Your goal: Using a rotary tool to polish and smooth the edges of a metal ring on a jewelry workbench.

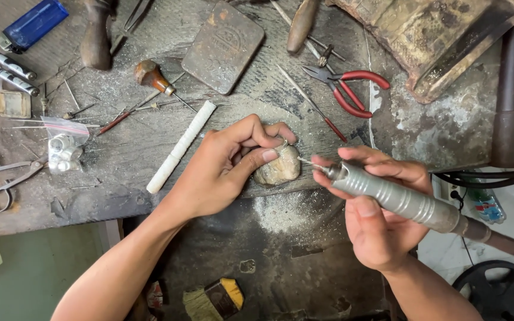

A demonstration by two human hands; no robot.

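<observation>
At bench centre, left hand pinches one small silver ring against one tan rounded block, fingers closed on it. Just right, right hand grips one grey rotary handpiece, its bit near the ring. Far side: one red-handled pliers, one white rod, one blue lighter. Left edge: one pair of scissors
</observation>
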